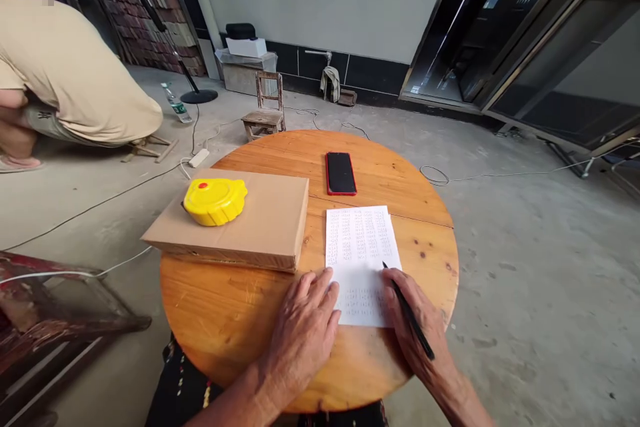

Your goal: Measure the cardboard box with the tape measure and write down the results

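A white sheet of paper (357,273) lies on the round wooden table (250,360), bearing rows of small handwritten marks. My left hand (311,313) rests flat on the table with its fingertips on the sheet's left edge, holding nothing. On the sheet's lower right lies my right hand (413,313), its fingers closed round a black pen (411,312). The pen's tip points at the paper, near the end of the upper rows; whether it touches, I cannot tell. Beyond the sheet is a black phone (341,173) with a red edge.
A cardboard box (265,213) sits on the table's left, with a yellow tape-measure-like case (215,201) on top. A small wooden chair (265,107) stands behind the table. At left a person (75,73) sits low. Cables (435,175) and a bottle (176,103) lie on the floor.
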`<state>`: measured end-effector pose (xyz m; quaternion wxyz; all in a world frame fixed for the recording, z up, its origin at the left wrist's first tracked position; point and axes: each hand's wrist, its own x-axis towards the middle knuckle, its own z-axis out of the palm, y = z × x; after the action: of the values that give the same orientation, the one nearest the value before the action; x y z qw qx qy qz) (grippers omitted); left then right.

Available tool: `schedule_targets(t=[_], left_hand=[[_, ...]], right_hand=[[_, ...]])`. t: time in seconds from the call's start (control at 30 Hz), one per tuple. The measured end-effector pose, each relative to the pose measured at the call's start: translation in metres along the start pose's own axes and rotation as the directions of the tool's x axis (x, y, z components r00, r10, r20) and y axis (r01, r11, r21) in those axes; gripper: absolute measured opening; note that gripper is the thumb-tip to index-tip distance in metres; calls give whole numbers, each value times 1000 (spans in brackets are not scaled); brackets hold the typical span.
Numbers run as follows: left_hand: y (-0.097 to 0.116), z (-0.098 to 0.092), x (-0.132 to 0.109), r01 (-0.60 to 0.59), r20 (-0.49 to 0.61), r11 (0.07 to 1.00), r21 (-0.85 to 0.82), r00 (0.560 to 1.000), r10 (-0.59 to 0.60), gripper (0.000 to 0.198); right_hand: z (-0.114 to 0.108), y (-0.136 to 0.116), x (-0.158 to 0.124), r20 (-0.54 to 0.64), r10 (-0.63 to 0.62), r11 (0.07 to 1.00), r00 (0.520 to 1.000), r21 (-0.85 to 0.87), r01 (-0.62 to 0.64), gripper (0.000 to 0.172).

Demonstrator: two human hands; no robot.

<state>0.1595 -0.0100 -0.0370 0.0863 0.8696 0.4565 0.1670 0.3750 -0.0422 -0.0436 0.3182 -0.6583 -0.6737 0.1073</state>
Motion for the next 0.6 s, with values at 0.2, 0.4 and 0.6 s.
schedule_targets(t=[0.2,0.4,0.6], left_hand=[[0,1,1,-12,-3,1000,-20,1000,12,32],[-7,7,-6,-19,-72,999,-42,997,16,35],[3,7,-23,-69,-83,997,-16,994,68,42]], right_hand=[[-8,1,2,-40,-28,999,999,43,29,22],[-8,-6,-3,-61,-59,995,996,71,64,21],[-11,2,2,-71,-220,973,973,-89,214,25]])
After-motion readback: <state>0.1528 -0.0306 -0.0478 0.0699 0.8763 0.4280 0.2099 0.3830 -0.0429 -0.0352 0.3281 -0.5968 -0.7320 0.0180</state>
